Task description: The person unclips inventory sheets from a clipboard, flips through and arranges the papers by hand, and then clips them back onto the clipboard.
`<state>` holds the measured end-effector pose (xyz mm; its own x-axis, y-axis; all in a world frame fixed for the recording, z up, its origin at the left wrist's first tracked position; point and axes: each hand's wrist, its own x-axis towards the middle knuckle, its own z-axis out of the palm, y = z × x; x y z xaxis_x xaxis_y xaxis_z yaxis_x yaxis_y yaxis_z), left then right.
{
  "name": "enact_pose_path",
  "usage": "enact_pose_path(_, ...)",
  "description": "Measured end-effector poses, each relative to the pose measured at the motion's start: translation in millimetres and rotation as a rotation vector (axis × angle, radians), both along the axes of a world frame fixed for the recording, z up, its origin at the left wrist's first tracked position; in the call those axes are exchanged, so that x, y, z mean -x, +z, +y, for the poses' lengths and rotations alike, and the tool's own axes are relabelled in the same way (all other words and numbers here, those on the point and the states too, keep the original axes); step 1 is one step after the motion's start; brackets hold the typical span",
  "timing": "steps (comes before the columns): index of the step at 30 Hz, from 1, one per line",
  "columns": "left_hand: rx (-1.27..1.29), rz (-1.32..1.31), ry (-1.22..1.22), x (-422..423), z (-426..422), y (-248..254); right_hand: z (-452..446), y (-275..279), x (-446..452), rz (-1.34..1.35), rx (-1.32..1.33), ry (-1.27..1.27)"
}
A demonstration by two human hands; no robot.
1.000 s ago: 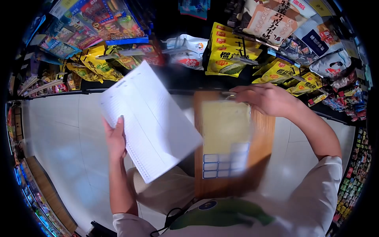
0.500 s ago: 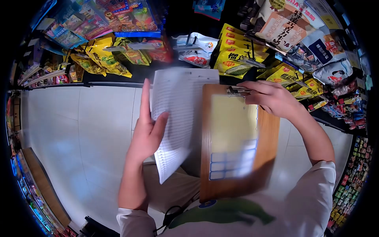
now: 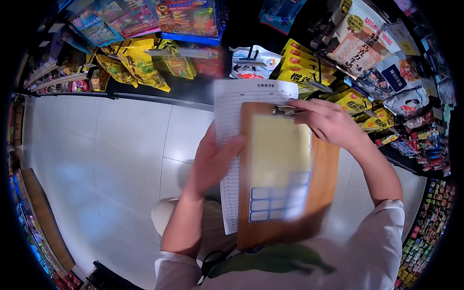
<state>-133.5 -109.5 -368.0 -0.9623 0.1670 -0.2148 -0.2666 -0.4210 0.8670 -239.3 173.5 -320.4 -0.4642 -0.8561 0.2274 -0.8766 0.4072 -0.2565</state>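
Observation:
A brown wooden clipboard stands upright in the middle, with a yellow and white label sheet on its face. My right hand is closed on the metal clip at its top edge. Behind the board's left side lies a white printed form with ruled lines, its top showing above the board. My left hand, somewhat blurred, holds the form by its left edge, with the thumb over the front near the clipboard's edge.
Hanging snack bags, such as yellow packs, a white pack and a large chocolate bag, fill the shelf ahead. Pale floor tiles lie below. More shelves flank both sides. My knee is beneath.
My left hand has brought the form rightward and turned it upright, so it now overlaps behind the clipboard. My right hand remains at the clip.

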Motion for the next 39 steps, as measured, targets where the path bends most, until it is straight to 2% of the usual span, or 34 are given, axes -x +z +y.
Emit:
enact_pose_path(6,0.109,0.029,0.005,-2,3,3,-14,8,-12,-0.183,0.065,-0.125)
enact_pose_path(15,0.160,-0.042,0.115,-9,11,5,-30,24,-20,-0.249,0.002,-0.150)
enact_pose_path(18,0.282,-0.012,0.144,-10,16,-3,-34,23,-24,-0.243,-0.020,-0.163)
enact_pose_path(22,0.283,-0.012,0.167,-10,22,0,-39,25,-28,-0.237,-0.075,-0.185)
enact_pose_path(24,0.085,-0.024,0.119,-10,22,10,-39,25,-29,-0.221,-0.063,-0.180)
enact_pose_path(25,0.085,-0.025,0.117,-10,23,8,-40,26,-28,-0.221,-0.063,-0.181)
enact_pose_path(27,0.193,0.053,0.093,-10,23,2,-39,27,-29,-0.207,-0.088,-0.158)
enact_pose_path(31,0.265,0.044,0.104,-8,24,-2,-37,25,-29,-0.162,-0.105,-0.126)
enact_pose_path(33,0.320,0.001,0.117,-7,23,-2,-38,25,-28,-0.067,-0.132,-0.069)
enact_pose_path(39,0.268,-0.107,0.133,-4,20,5,-45,24,-32,-0.110,-0.128,-0.131)
